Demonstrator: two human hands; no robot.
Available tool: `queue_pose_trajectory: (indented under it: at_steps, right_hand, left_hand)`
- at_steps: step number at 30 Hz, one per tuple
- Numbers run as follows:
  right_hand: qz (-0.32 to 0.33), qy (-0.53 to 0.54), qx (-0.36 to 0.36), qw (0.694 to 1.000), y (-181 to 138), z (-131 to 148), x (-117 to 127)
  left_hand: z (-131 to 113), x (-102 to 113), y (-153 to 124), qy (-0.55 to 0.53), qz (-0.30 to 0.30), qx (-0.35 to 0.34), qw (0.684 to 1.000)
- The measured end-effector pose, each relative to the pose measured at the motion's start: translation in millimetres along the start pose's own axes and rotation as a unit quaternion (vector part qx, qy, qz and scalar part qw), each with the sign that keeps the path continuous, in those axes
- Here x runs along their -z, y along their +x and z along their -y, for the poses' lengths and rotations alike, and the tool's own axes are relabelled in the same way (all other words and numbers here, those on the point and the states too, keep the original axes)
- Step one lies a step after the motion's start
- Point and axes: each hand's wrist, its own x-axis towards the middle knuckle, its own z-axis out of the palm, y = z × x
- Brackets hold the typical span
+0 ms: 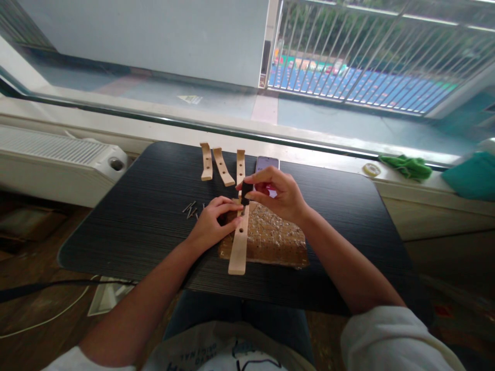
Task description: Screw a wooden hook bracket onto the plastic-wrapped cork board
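My right hand (pixel 280 193) grips the black handle of what looks like a screwdriver (pixel 246 191), held upright over a pale wooden strip (pixel 238 250). Its tip is too small to make out. The strip has several drilled holes and lies across a brown, tape-wrapped block (pixel 276 237) with a pitted top. From the left, my left hand (pixel 216 221) holds the strip, its thumb and fingers closed at the strip's edge near the tool. Several metal screws (pixel 191 209) lie on the table beside my left hand.
Beyond my hands, curved wooden pieces with holes (pixel 222 166) and a phone (pixel 267 164) lie on the dark table (pixel 154 206). A radiator (pixel 58 159) stands at left. The windowsill holds a tape roll (pixel 372 169) and a green cloth (pixel 406 167).
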Motion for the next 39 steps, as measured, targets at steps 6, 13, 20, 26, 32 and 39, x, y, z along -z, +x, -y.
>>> queue_pose_trajectory:
  at_steps: [6,13,20,26,32,39]
  right_hand:
    - [-0.019,-0.024,0.009,0.999,0,-2,0]
    - [-0.033,-0.032,0.021,0.999,2,-2,-2]
    - [-0.059,-0.033,0.049,0.997,4,-4,-6]
    - [-0.082,-0.026,0.057,0.995,3,-6,-9]
    - [-0.092,-0.041,0.042,0.994,1,-5,-10]
    - [-0.102,-0.050,0.046,0.992,2,-5,-10]
  left_hand:
    - [-1,1,0,-0.003,0.000,0.000,1.000]
    - [-2,0,0,-0.002,0.003,0.002,1.000]
    - [0,0,0,-0.002,0.000,0.003,1.000]
    - [1,0,-1,-0.002,0.005,0.001,1.000]
    - [0,0,0,-0.003,0.006,-0.003,1.000]
    - [0,0,0,-0.009,0.004,-0.007,1.000]
